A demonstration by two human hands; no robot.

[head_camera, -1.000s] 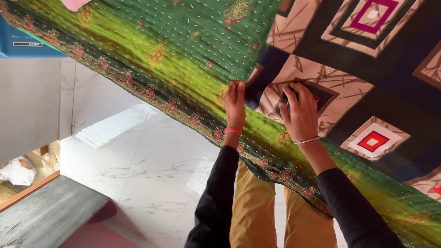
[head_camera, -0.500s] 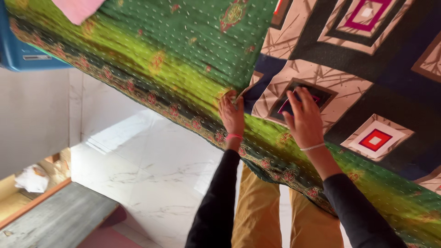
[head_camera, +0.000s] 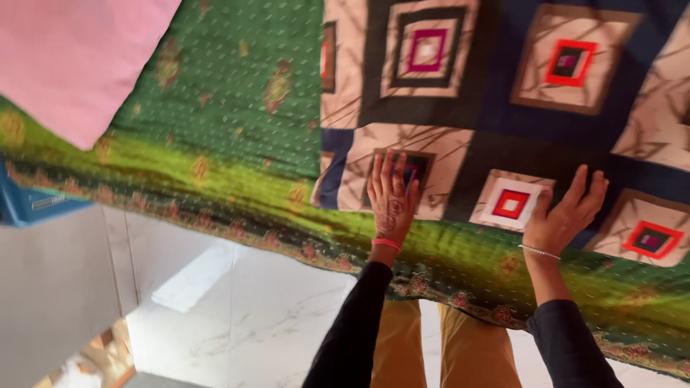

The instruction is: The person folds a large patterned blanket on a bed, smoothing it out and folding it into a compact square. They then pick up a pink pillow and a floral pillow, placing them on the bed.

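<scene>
Patterned sheet (head_camera: 503, 93) of nested squares lies flat on the bed, over the green stitched quilt (head_camera: 237, 93). Left hand (head_camera: 392, 194) flat, fingers together, near its corner; right hand (head_camera: 568, 215) spread, palm down. Risk: uneven push could ruck the sheet or slide it on the quilt. Versus 0.5 s ago: hands now farther apart, left off the quilt edge. Pink cloth (head_camera: 72, 65) at top left.

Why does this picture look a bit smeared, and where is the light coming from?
Head view: motion blur softens the pink cloth and the embroidered green quilt; the square-patterned patchwork cover and both flat hands, left hand and right hand, stay fairly sharp. A bright glare patch lies on the white marble floor.
</scene>
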